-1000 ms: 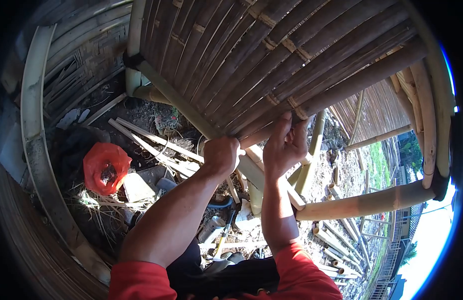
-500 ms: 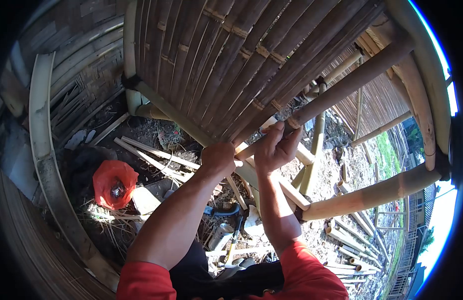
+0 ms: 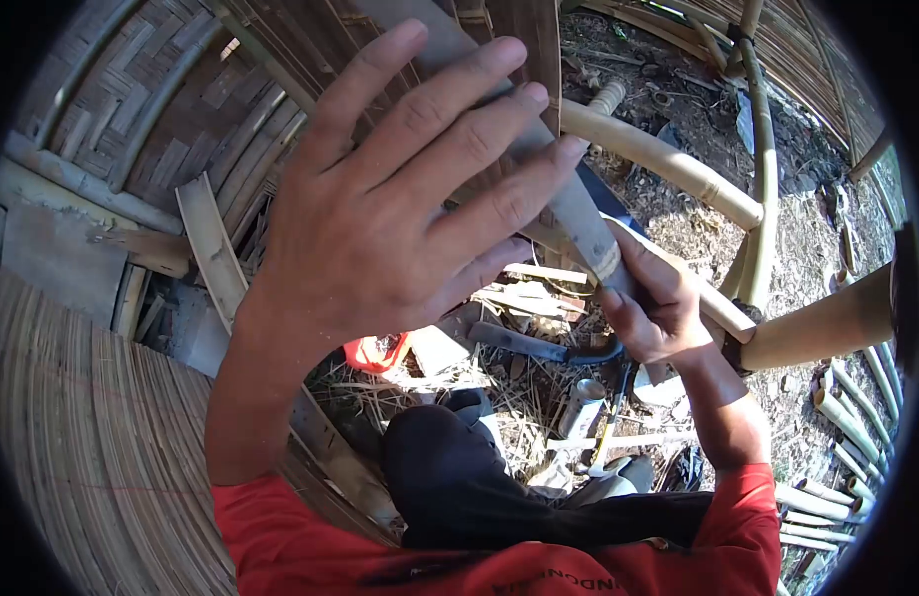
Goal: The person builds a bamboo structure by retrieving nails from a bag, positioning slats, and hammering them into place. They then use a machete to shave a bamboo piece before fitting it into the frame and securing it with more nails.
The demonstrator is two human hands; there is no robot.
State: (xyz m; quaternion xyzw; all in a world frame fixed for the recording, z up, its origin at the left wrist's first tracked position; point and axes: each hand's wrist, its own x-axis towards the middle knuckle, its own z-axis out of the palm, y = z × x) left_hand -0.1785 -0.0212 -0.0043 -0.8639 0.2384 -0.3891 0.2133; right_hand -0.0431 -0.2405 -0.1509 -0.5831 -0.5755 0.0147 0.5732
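A dark bamboo slat [image 3: 578, 223] slants from the top of the view down to the middle right. My right hand [image 3: 663, 303] grips its lower end, thumb and fingers wrapped round it. My left hand [image 3: 380, 214] is raised close to the camera, fingers spread and stretched out. In this view the left fingers overlap the upper part of the slat. Behind both hands, the brown bamboo slat panel [image 3: 524, 40] is partly covered by the left hand.
Bamboo poles [image 3: 668, 164] form a frame at the right. On the littered ground lie a red plastic bag [image 3: 372, 356], a can [image 3: 582, 409] and a long-handled tool [image 3: 608, 437]. Cut bamboo lengths [image 3: 847, 427] lie at far right; a woven wall [image 3: 112, 129] stands left.
My left hand has let go near the panel's lower edge, risen towards the camera and spread its fingers. My right hand still holds the bamboo slat. The camera view has shifted.
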